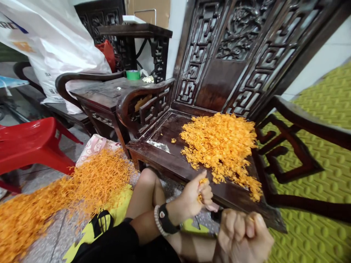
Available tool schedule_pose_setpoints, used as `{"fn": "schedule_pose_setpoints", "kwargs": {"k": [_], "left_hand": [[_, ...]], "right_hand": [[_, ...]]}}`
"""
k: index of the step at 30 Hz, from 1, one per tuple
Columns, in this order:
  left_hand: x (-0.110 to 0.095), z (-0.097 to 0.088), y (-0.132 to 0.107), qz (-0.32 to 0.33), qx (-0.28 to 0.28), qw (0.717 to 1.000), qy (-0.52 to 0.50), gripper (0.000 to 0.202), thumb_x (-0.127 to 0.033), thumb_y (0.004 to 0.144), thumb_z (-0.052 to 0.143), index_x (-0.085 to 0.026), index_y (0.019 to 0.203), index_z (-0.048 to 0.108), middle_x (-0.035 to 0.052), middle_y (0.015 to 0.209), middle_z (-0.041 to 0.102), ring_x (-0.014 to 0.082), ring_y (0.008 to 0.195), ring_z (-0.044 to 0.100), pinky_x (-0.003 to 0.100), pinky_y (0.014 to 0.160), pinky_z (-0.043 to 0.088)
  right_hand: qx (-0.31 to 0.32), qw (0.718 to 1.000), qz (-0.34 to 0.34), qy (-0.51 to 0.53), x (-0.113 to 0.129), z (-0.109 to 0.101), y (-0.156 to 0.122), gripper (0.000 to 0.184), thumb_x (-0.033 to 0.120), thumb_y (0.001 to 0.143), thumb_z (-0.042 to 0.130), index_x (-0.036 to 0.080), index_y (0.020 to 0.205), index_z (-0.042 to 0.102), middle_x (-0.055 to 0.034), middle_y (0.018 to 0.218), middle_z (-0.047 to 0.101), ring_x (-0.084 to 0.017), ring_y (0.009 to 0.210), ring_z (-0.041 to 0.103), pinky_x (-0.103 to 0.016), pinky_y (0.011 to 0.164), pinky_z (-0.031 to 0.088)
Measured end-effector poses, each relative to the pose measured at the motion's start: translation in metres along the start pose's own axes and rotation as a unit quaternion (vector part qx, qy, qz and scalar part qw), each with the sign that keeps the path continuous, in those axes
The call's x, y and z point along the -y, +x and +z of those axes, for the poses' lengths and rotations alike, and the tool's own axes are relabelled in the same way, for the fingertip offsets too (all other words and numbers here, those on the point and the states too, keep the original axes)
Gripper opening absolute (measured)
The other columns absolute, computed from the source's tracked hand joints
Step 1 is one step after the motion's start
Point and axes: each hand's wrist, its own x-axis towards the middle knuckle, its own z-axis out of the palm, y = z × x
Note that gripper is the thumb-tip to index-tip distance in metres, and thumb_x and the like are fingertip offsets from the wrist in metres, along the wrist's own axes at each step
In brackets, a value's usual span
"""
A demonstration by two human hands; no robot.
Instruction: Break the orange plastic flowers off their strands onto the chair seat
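Note:
My left hand [195, 197] is closed around a small bunch of orange strands [202, 181] just in front of the dark wooden chair seat [161, 144]. A watch and a bead bracelet sit on that wrist. My right hand [243, 233] is a fist at the bottom of the view, just below the seat's front edge; a speck of orange shows between its fingers, what it holds is unclear. A heap of short orange pieces [222, 146] lies on the seat. A larger pile of long orange strands [65, 193] spreads over the floor to my left.
The carved chair has a tall back [236, 47] and armrests on both sides. A red plastic stool [30, 144] stands at left, a white sack [55, 40] behind it. A dark side table [104, 93] carries a green tape roll [133, 74]. A yellow-green textured mat [323, 153] lies at right.

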Motion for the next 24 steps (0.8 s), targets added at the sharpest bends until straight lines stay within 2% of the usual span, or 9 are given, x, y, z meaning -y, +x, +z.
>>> {"fn": "schedule_pose_setpoints", "kwargs": {"k": [3, 6, 8, 10, 14, 16, 18, 21, 24], "left_hand": [[-0.012, 0.008, 0.004, -0.018, 0.036, 0.999, 0.021, 0.063, -0.059, 0.085, 0.047, -0.019, 0.042, 0.023, -0.0075, 0.037, 0.02, 0.0059, 0.036, 0.017, 0.022, 0.039, 0.013], [-0.039, 0.028, 0.025, 0.127, 0.024, 0.983, 0.13, 0.057, -0.059, 0.085, 0.047, -0.02, 0.048, 0.028, -0.008, 0.042, 0.022, 0.0068, 0.038, 0.021, 0.023, 0.04, 0.015], [-0.065, 0.041, 0.056, 0.297, -0.029, 0.912, 0.282, 0.052, -0.056, 0.086, 0.047, -0.02, 0.052, 0.033, -0.0071, 0.047, 0.027, 0.0074, 0.042, 0.026, 0.023, 0.044, 0.021], [-0.089, 0.051, 0.1, 0.398, -0.069, 0.791, 0.459, 0.049, -0.053, 0.09, 0.042, -0.02, 0.055, 0.036, -0.0053, 0.053, 0.031, 0.009, 0.049, 0.034, 0.024, 0.051, 0.028], [-0.113, 0.054, 0.179, 0.354, -0.08, 0.542, 0.758, 0.025, -0.033, 0.095, 0.04, -0.015, 0.091, 0.057, 0.0064, 0.084, 0.059, 0.0181, 0.082, 0.054, 0.031, 0.076, 0.043], [-0.112, 0.048, 0.198, 0.325, -0.061, 0.492, 0.805, 0.023, -0.021, 0.092, 0.043, -0.011, 0.107, 0.058, 0.0131, 0.106, 0.06, 0.024, 0.105, 0.051, 0.037, 0.09, 0.041], [-0.106, 0.04, 0.205, 0.314, -0.044, 0.484, 0.815, 0.033, -0.013, 0.089, 0.043, -0.011, 0.121, 0.054, 0.0146, 0.123, 0.055, 0.027, 0.119, 0.043, 0.04, 0.099, 0.037], [-0.101, 0.033, 0.201, 0.309, -0.033, 0.451, 0.837, 0.048, -0.016, 0.091, 0.039, -0.015, 0.139, 0.042, 0.0124, 0.145, 0.039, 0.0303, 0.132, 0.031, 0.046, 0.107, 0.029], [-0.103, 0.036, 0.196, 0.31, 0.0, 0.374, 0.874, 0.052, -0.023, 0.094, 0.033, -0.013, 0.145, 0.033, 0.011, 0.153, 0.03, 0.0291, 0.138, 0.024, 0.05, 0.112, 0.019]], "right_hand": [[0.011, 1.0, -0.018, -0.019, 0.005, 0.004, 0.005, 0.046, 0.032, 0.084, 0.059, 0.017, 0.047, 0.038, 0.0085, 0.03, 0.031, -0.004, 0.026, 0.024, -0.015, 0.031, 0.027], [0.013, 0.998, -0.035, -0.057, 0.002, -0.004, 0.002, 0.039, 0.033, 0.086, 0.058, 0.017, 0.052, 0.048, 0.006, 0.035, 0.041, -0.006, 0.029, 0.035, -0.017, 0.034, 0.031], [-0.013, 0.996, -0.042, -0.084, -0.001, -0.016, -0.004, 0.036, 0.035, 0.086, 0.059, 0.016, 0.055, 0.053, 0.0046, 0.038, 0.045, -0.007, 0.032, 0.04, -0.018, 0.038, 0.034], [-0.058, 0.992, -0.026, -0.105, -0.003, -0.029, -0.013, 0.035, 0.037, 0.084, 0.061, 0.016, 0.057, 0.054, 0.004, 0.04, 0.048, -0.006, 0.035, 0.042, -0.018, 0.04, 0.036], [-0.145, 0.98, 0.029, -0.134, -0.004, -0.053, -0.03, 0.034, 0.043, 0.078, 0.067, 0.015, 0.062, 0.056, 0.0036, 0.046, 0.051, -0.006, 0.037, 0.042, -0.017, 0.039, 0.032], [-0.168, 0.974, 0.044, -0.148, -0.005, -0.061, -0.036, 0.035, 0.046, 0.075, 0.069, 0.014, 0.064, 0.057, 0.0034, 0.048, 0.052, -0.005, 0.038, 0.041, -0.017, 0.038, 0.029], [-0.177, 0.97, 0.051, -0.161, -0.007, -0.067, -0.04, 0.036, 0.047, 0.073, 0.071, 0.014, 0.068, 0.059, 0.0034, 0.05, 0.053, -0.005, 0.038, 0.04, -0.017, 0.038, 0.028], [-0.172, 0.966, 0.076, -0.176, -0.011, -0.074, -0.04, 0.033, 0.045, 0.071, 0.072, 0.014, 0.079, 0.063, 0.0037, 0.053, 0.054, -0.006, 0.041, 0.041, -0.019, 0.041, 0.031], [-0.175, 0.963, 0.103, -0.176, -0.015, -0.076, -0.039, 0.033, 0.04, 0.066, 0.077, 0.014, 0.082, 0.065, 0.0035, 0.053, 0.055, -0.006, 0.043, 0.041, -0.019, 0.043, 0.032]]}}
